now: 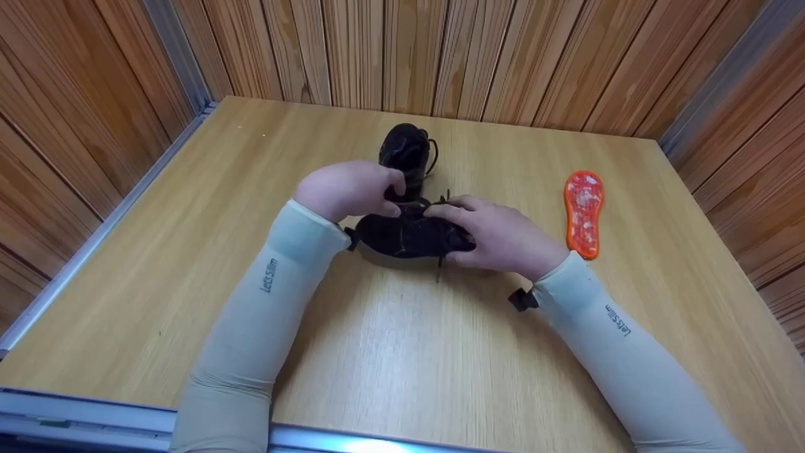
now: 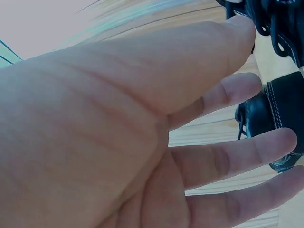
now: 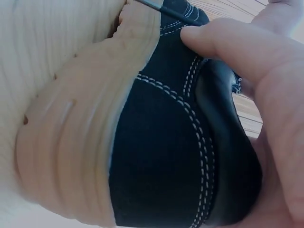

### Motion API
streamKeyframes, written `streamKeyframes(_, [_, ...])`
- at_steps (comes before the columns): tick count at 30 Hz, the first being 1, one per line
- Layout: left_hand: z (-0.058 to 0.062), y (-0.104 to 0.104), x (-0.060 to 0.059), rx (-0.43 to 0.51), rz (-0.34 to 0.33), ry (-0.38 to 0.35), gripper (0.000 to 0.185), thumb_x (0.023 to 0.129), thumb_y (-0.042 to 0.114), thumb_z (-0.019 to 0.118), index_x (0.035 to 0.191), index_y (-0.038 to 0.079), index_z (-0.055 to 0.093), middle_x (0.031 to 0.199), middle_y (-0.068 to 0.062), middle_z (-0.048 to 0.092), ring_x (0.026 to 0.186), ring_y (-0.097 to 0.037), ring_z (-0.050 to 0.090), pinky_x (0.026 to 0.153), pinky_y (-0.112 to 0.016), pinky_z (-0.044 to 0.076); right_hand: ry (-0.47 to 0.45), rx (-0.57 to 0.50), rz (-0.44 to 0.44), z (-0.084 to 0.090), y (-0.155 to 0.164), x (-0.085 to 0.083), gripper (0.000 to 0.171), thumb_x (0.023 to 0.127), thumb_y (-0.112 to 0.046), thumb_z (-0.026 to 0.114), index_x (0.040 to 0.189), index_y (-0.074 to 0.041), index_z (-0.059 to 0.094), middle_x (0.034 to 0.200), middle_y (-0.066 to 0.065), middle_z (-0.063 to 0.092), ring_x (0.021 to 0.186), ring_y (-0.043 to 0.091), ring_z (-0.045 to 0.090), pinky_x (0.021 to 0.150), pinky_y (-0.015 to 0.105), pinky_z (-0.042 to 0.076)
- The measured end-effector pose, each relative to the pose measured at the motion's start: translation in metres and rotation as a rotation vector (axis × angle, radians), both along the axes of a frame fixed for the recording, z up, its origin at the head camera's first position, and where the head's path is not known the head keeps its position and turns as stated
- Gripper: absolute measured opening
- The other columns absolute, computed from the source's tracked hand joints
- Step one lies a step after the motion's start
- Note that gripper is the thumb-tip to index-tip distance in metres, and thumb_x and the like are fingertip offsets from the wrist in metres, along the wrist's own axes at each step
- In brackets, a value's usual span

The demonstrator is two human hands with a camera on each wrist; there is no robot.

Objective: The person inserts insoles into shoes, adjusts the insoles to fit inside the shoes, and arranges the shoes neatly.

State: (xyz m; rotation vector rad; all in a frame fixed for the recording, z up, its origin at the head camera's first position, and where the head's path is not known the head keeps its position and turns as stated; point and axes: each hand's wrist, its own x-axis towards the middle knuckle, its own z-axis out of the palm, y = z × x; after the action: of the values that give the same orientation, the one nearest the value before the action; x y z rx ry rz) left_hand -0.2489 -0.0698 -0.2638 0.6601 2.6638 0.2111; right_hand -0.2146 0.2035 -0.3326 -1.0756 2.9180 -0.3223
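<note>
A black lace-up shoe (image 1: 402, 238) with white stitching and a tan sole (image 3: 66, 147) lies crosswise on the table, toe to the left. My right hand (image 1: 506, 239) grips its heel end, thumb along one side and fingers over the other. Over the lacing hovers my left hand (image 1: 349, 189), its fingers extended and spread. In the left wrist view the left thumb (image 2: 237, 40) is at the laces (image 2: 263, 21); whether it touches them I cannot tell. Behind stands a second black shoe (image 1: 402, 148), toe away from me, partly hidden by the left hand.
To the right lies an orange-rimmed, red-and-white insole (image 1: 583, 214) on the wooden table (image 1: 402, 352). Wood-panelled walls (image 1: 415, 56) close off the back and both sides. A metal rail (image 1: 88, 412) runs along the front edge.
</note>
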Motion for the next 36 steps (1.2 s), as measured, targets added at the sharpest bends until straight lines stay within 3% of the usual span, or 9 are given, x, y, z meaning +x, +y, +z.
streamKeyframes(7, [-0.004, -0.001, -0.004, -0.009, 0.007, -0.018, 0.048, 0.109, 0.042, 0.067, 0.152, 0.022, 0.060, 0.156, -0.007, 0.063, 0.144, -0.031, 0.060, 0.118, -0.056, 0.049, -0.017, 0.068, -0.035, 0.004, -0.002, 0.006, 0.077, 0.089, -0.053, 0.086, 0.157, -0.037, 0.053, 0.136, 0.012, 0.066, 0.108, 0.032, 0.071, 0.089, 0.057, 0.062])
streamKeyframes(13, [-0.004, 0.000, -0.005, -0.024, 0.001, -0.024, 0.049, 0.110, 0.044, 0.066, 0.153, 0.022, 0.059, 0.156, -0.007, 0.063, 0.144, -0.031, 0.060, 0.118, -0.056, 0.050, -0.036, 0.114, -0.072, 0.013, -0.007, 0.016, 0.079, 0.088, -0.053, 0.085, 0.156, -0.031, 0.054, 0.124, 0.011, 0.066, 0.096, 0.028, 0.069, 0.080, 0.052, 0.060])
streamKeyframes(17, [-0.005, 0.001, -0.006, -0.030, -0.011, -0.021, 0.048, 0.110, 0.043, 0.065, 0.152, 0.021, 0.059, 0.154, -0.007, 0.064, 0.141, -0.031, 0.062, 0.117, -0.055, 0.051, -0.063, 0.140, -0.096, 0.015, -0.012, 0.019, 0.082, 0.089, -0.052, 0.084, 0.160, -0.028, 0.050, 0.126, 0.014, 0.068, 0.097, 0.029, 0.069, 0.082, 0.053, 0.061])
streamKeyframes(22, [-0.009, 0.001, -0.007, -0.033, -0.024, -0.016, 0.047, 0.110, 0.041, 0.066, 0.151, 0.018, 0.061, 0.152, -0.007, 0.065, 0.139, -0.030, 0.063, 0.117, -0.054, 0.051, -0.028, 0.149, -0.088, 0.011, -0.013, 0.018, 0.078, 0.092, -0.043, 0.083, 0.160, -0.024, 0.051, 0.121, 0.015, 0.072, 0.091, 0.028, 0.069, 0.078, 0.053, 0.061])
streamKeyframes(26, [-0.011, 0.001, -0.007, -0.038, -0.032, -0.006, 0.047, 0.110, 0.041, 0.066, 0.150, 0.017, 0.061, 0.150, -0.008, 0.066, 0.138, -0.030, 0.064, 0.117, -0.054, 0.051, 0.002, 0.118, -0.082, 0.009, -0.014, 0.017, 0.072, 0.090, -0.037, 0.084, 0.154, -0.022, 0.056, 0.114, 0.012, 0.071, 0.085, 0.026, 0.067, 0.072, 0.049, 0.059])
streamKeyframes(36, [-0.008, 0.003, -0.006, -0.036, -0.029, -0.007, 0.046, 0.110, 0.041, 0.067, 0.149, 0.018, 0.062, 0.148, -0.007, 0.067, 0.135, -0.030, 0.065, 0.115, -0.054, 0.052, -0.034, 0.029, -0.121, 0.012, -0.014, 0.017, 0.066, 0.088, -0.040, 0.086, 0.145, -0.022, 0.060, 0.118, 0.008, 0.069, 0.093, 0.028, 0.069, 0.079, 0.049, 0.060])
